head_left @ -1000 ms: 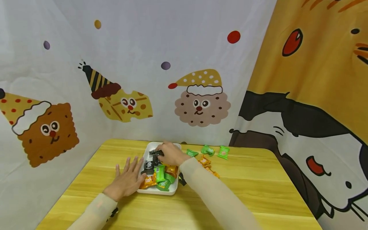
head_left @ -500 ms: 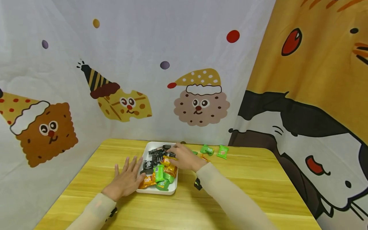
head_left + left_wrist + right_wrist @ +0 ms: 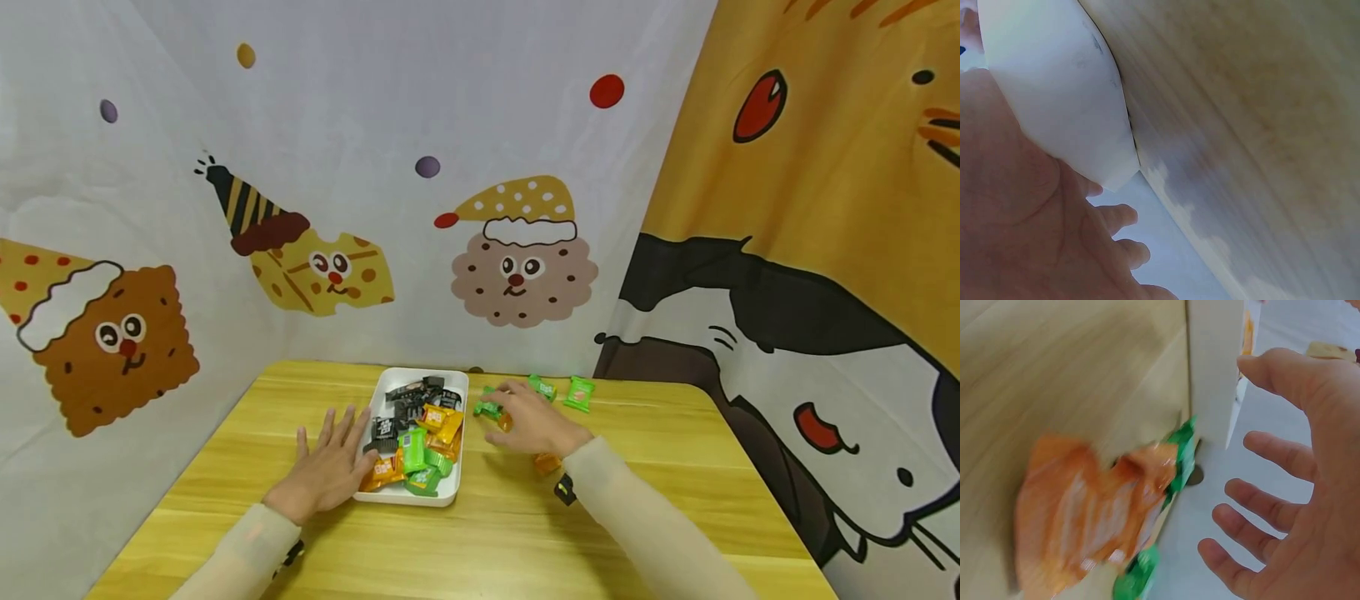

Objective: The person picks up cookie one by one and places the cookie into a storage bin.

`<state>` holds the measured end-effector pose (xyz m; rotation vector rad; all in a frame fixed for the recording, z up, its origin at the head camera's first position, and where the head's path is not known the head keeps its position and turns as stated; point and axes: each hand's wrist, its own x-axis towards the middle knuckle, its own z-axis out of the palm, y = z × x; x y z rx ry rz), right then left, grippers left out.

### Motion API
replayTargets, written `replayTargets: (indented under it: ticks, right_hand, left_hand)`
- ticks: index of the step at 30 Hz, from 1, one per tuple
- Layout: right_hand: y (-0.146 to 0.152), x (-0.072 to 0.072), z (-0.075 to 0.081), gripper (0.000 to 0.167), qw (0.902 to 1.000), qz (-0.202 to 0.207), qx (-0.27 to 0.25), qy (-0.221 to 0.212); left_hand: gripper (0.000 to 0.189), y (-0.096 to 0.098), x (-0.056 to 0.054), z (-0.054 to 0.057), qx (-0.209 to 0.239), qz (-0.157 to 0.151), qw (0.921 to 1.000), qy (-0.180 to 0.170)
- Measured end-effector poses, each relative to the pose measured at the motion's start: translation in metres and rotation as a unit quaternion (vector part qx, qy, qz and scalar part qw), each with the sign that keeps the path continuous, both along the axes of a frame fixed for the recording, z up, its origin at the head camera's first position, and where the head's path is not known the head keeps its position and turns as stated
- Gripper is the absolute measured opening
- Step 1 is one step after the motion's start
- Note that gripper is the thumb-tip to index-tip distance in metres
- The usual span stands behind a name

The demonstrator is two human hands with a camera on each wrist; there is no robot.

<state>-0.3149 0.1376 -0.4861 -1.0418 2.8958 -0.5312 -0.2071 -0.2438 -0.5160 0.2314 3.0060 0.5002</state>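
A white tray (image 3: 405, 499) holds small wrapped candies: black candies (image 3: 408, 412) at the back, orange candies (image 3: 441, 421) at the right and green candies (image 3: 413, 451) towards the front. My left hand (image 3: 322, 471) rests against the tray's left side, fingers straight and spread. Right of the tray, my right hand (image 3: 536, 421) hovers over loose candies, its fingers loosely bent. Nothing is between its fingers in the right wrist view, where orange candies (image 3: 1085, 519) and a green candy (image 3: 1182, 456) lie below. The hand partly hides these in the head view.
Green candies (image 3: 580, 394) lie at the back right of the wooden table (image 3: 660, 475). An orange candy (image 3: 547, 463) shows beside the right wrist. A printed cloth (image 3: 337, 100) hangs behind and around the table.
My right hand has moved from over the tray to the loose candies on its right, uncovering black and orange candies in the tray. The left hand has stayed against the tray.
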Motion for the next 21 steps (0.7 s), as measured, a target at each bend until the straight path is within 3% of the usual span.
replayTargets:
  ticks: [7,15,21]
  right_hand:
    - [0.029,0.002,-0.008,0.072,0.9992,-0.032,0.011,-0.02]
    - [0.053,0.014,-0.014,0.082,0.9959,-0.072,0.023,-0.05]
    - [0.063,0.022,-0.021,0.077,0.9952,-0.082,0.018,-0.05]
  left_hand:
    - [0.082,0.0,0.0,0.0,0.0,-0.002,1.0,-0.003]
    - [0.081,0.0,0.0,-0.002,0.001,0.0,1.0,-0.002]
    - [0.082,0.0,-0.001,-0.002,-0.002,0.002,1.0,-0.003]
